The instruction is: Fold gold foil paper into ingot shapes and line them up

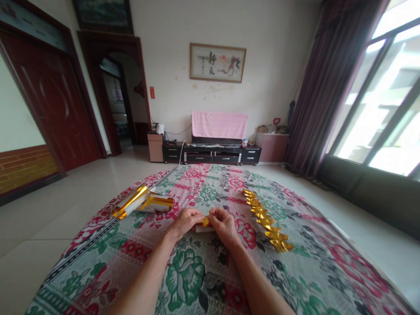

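Note:
Between my two hands, low over the middle of the table, is a small sheet of gold foil paper (205, 222) with a white edge below. My left hand (187, 222) pinches its left side. On the other side, my right hand (223, 222) has its fingers closed on the paper's right part. The fingertips hide some of the sheet. A row of several folded gold paper ingots (263, 215) runs slantwise to the right of my right hand. Curled gold foil sheets with white backs (131, 202) lie to the left, beyond my left hand.
A flowered cloth (185, 275) in green, pink and grey covers the round table. Past its far edge stands a low black cabinet (213, 156), with a pink cloth (219, 124) draped over something on top. A window (387, 96) and dark curtain (337, 87) are at right.

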{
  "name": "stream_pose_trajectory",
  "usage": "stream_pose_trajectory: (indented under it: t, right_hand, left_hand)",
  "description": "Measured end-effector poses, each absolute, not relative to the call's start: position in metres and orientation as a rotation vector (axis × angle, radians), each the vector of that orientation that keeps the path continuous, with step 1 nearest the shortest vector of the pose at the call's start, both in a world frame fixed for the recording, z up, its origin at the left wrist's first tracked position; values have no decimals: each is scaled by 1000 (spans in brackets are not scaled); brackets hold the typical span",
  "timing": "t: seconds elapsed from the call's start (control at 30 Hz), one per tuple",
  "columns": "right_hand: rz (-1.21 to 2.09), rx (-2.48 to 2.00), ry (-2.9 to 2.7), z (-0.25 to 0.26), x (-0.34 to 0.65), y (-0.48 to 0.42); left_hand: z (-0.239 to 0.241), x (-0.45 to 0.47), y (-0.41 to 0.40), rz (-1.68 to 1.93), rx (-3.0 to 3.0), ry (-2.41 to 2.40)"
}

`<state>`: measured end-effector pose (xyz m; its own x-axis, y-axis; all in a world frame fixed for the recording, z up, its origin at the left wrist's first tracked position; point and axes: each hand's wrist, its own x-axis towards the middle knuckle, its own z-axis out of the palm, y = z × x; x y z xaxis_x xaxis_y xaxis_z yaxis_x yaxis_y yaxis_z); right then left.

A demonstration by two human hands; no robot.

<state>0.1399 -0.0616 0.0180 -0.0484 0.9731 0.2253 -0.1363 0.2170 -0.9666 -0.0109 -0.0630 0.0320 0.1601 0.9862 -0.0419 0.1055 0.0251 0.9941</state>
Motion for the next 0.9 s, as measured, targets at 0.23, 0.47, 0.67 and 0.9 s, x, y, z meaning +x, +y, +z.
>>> stream_pose_trajectory:
  t: [0.23, 0.47, 0.67, 0.9]
  right_hand:
    - [1184, -918, -1229, 17, 141, -60]
    - [1201, -912, -1196, 21, 140, -64]
    - [1202, -908, -1181, 18, 140, -61]
    - [1190, -917, -1194, 17, 142, -60]
  left_hand:
    - [32, -17, -62, 1004, 1309, 1174]
    - [31, -19, -60, 1027, 1372, 1271]
    - [34, -16, -63, 1052, 1384, 1277]
    - [33, -17, -63, 1047, 1402, 1210]
